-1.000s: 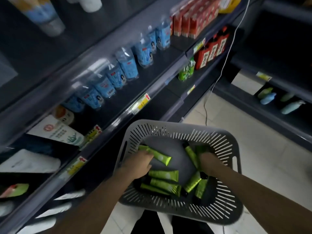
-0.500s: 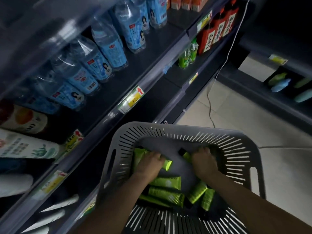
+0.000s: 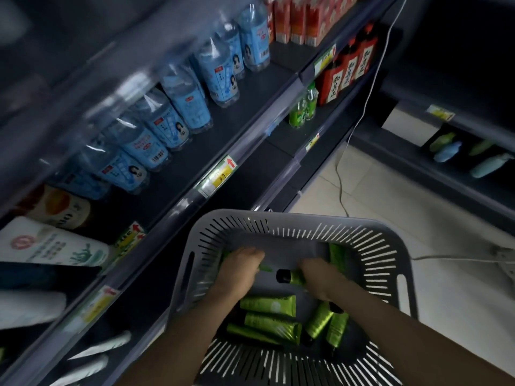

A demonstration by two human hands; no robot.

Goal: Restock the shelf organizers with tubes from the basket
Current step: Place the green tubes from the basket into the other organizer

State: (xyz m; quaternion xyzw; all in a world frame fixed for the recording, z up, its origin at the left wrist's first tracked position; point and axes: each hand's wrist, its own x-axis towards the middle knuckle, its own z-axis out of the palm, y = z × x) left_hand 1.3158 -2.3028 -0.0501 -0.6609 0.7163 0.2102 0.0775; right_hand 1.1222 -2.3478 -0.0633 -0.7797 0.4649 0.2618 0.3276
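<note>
A grey slotted basket (image 3: 386, 246) sits low in front of me with several green tubes (image 3: 269, 305) lying on its floor. Both my hands are inside it. My left hand (image 3: 239, 271) is closed around a green tube whose tip pokes out to the right of my fingers. My right hand (image 3: 317, 277) grips another green tube with a black cap (image 3: 289, 276) pointing left. One more green tube (image 3: 335, 253) leans against the far wall of the basket. No shelf organizer can be made out clearly.
Dark shelving runs along my left: blue-labelled water bottles (image 3: 192, 107), red cartons (image 3: 303, 15), red bottles (image 3: 345, 71), green bottles (image 3: 302, 110). White tubes (image 3: 103, 346) lie on the lowest shelf at left. A white cable (image 3: 362, 112) hangs to the tiled floor. Another shelf unit stands at right.
Both hands have closed on tubes; the right hand has lifted a black-capped tube so that it points left. My view has dropped closer to the basket.
</note>
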